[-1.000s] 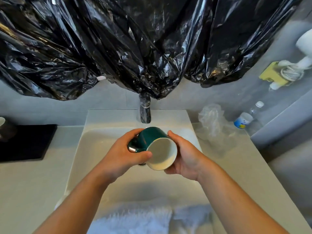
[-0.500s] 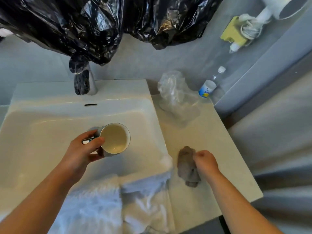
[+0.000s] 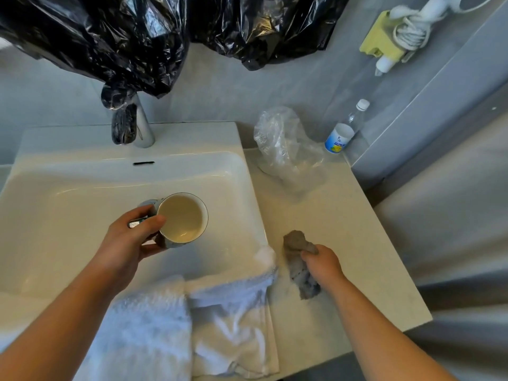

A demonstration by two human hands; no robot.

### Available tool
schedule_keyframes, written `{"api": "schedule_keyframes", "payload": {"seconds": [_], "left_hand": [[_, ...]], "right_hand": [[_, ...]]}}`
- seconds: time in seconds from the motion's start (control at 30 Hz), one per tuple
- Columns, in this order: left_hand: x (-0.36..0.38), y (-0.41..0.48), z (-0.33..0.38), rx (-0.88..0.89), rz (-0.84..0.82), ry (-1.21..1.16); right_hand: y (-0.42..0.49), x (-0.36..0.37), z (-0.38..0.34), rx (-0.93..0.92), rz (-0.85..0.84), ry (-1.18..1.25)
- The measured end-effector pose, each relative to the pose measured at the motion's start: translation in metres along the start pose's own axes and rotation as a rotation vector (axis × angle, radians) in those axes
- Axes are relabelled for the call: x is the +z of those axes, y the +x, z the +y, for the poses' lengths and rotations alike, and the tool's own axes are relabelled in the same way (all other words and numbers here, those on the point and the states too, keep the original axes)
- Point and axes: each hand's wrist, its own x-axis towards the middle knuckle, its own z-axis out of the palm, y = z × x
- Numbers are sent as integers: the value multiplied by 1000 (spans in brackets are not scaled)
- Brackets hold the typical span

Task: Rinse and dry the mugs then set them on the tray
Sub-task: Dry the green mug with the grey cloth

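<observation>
My left hand (image 3: 129, 243) grips a green mug (image 3: 182, 218) by its handle and holds it upright over the white sink basin (image 3: 82, 193); the mug's cream inside faces the camera. My right hand (image 3: 323, 265) grasps a crumpled grey cloth (image 3: 298, 257) that lies on the counter (image 3: 343, 232) to the right of the sink. The tray is out of view.
A tap (image 3: 134, 125) wrapped in black plastic stands behind the basin. White towels (image 3: 192, 320) hang over the sink's front edge. A clear plastic bag (image 3: 283, 147) and a small bottle (image 3: 345, 130) sit at the counter's back. Black plastic sheeting (image 3: 137, 31) hangs above.
The view swung right. My right hand left the mug and took hold of the grey cloth on the counter. My left hand turned the mug from tilted to upright over the basin.
</observation>
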Motion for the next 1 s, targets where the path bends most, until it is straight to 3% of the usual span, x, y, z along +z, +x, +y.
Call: {"api": "schedule_keyframes", "payload": {"seconds": [0.1,0.33,0.5,0.63,0.8,0.93,1.0], "left_hand": [[1,-4,0,7,-11,-23],[3,-15,8,-2,52,-121],[1,-26,27,12,100,-162],[-4,-35,47,48,98,-188],[-16,-47,73,111,61,-131],[-28,-54,84,176,25,-80],[-37,-56,87,204,17,-83]], "right_hand": [[-14,-19,-14,-48,53,249],[-58,-63,-66,-353,115,625],[-98,-79,-116,-553,-70,913],[-135,-71,-162,-591,-276,1039],[-187,-20,-222,-745,-448,954],[-207,36,-241,-929,-434,520],[-211,55,-245,-1021,-254,167]]}}
